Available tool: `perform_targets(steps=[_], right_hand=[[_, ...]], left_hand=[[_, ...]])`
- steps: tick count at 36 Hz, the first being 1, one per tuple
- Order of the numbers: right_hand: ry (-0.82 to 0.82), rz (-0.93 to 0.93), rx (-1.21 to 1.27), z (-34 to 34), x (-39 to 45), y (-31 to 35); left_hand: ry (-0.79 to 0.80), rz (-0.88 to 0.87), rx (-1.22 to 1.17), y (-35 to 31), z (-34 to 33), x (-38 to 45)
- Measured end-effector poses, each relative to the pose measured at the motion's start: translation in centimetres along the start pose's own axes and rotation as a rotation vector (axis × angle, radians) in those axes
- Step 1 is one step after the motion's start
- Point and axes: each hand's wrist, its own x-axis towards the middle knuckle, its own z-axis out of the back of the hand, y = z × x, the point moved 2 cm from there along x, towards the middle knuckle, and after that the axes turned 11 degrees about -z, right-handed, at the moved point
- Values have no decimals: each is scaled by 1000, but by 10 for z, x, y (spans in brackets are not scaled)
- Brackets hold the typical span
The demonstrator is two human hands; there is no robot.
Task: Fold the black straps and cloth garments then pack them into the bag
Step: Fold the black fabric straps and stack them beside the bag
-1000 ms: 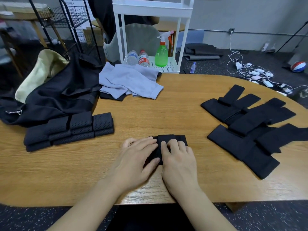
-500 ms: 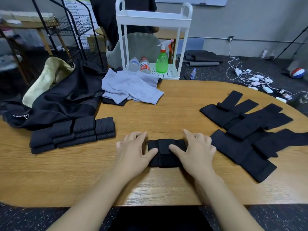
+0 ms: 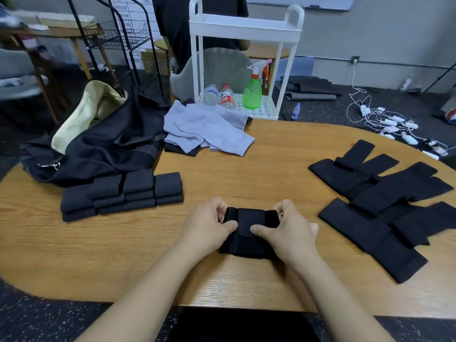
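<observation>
On an oval wooden table [image 3: 246, 169], a folded black strap [image 3: 250, 233] is gripped at both ends by the left hand [image 3: 209, 224] and right hand [image 3: 286, 230], fingers curled.

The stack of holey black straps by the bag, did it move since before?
No. The perforated strap stack lies against the black bag, same as earlier.

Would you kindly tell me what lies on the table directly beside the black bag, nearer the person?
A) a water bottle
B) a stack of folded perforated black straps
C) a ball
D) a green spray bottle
B: the stack of folded perforated black straps sits against the black bag on the table.
</observation>
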Motion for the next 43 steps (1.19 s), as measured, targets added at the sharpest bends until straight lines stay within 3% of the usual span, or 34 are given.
perform_targets(steps=[7,18,25,34,38,41,43], right_hand=[[163,13,164,-31,-21,40],[308,161,117,-117,-71,125],[277,209,109,-155,-78,167],[189,238,69,-167,-83,180],[130,266,40,-167,-85,176],[-10,383,-15,-158,-89,168],[-129,573,-75,-152,-96,161]], left_hand=[[-91,136,-302,37,48,-33],[-313,274,-193,106,138,-97],[-410,318,-47,133,179,-103],[-490,327,14,146,181,-108],[-466,326,232,141,177,-108],[-517,182,475,135,174,-112],[-538,-6,567,134,168,-115]])
